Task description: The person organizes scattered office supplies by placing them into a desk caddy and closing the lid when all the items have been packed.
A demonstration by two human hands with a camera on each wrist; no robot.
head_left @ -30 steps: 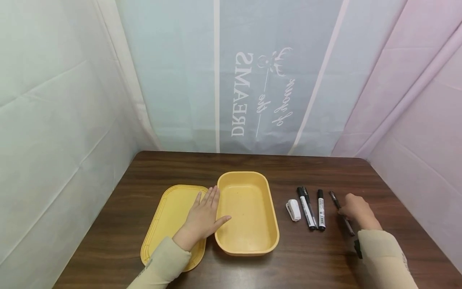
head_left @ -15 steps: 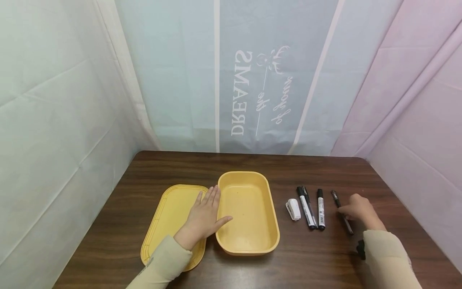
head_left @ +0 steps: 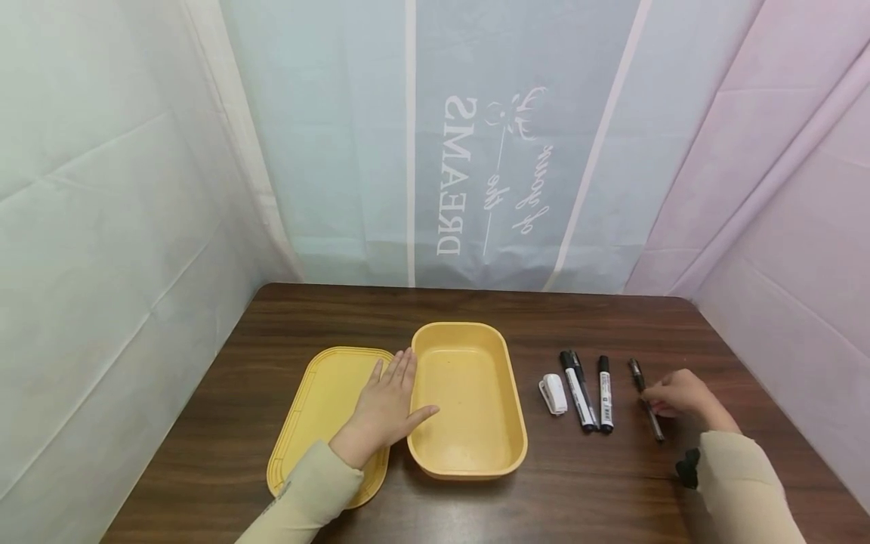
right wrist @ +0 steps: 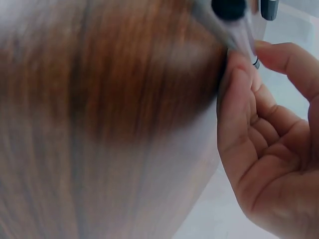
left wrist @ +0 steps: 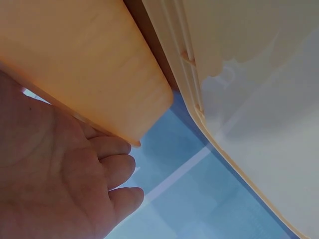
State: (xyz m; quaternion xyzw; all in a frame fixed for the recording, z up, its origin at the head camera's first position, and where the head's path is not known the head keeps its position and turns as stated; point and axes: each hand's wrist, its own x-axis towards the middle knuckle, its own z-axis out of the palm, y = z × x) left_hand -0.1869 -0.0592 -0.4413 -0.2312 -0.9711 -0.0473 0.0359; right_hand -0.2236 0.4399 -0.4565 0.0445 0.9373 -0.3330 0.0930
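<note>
My left hand (head_left: 384,408) lies with straight fingers against the left rim of a yellow box (head_left: 465,412), its thumb reaching over the edge. In the left wrist view the fingertips touch the rim of the box (left wrist: 99,64). Partly under the left forearm is a flat yellow lid (head_left: 329,400). At the right, my right hand (head_left: 686,397) pinches a slim black pen (head_left: 655,427) around its middle. The right wrist view has thumb and forefinger meeting on the pen (right wrist: 243,37), which stays low over the table.
Between box and right hand lie a white mini stapler (head_left: 553,394), a black-and-white marker (head_left: 576,397) with a dark pen (head_left: 588,400) alongside, and another marker (head_left: 605,397). The brown table (head_left: 557,499) meets hanging fabric at the back and sides.
The right hand has shifted slightly right. The pen's far end has swung right, so it lies a little straighter. My left hand and the box are practically still.
</note>
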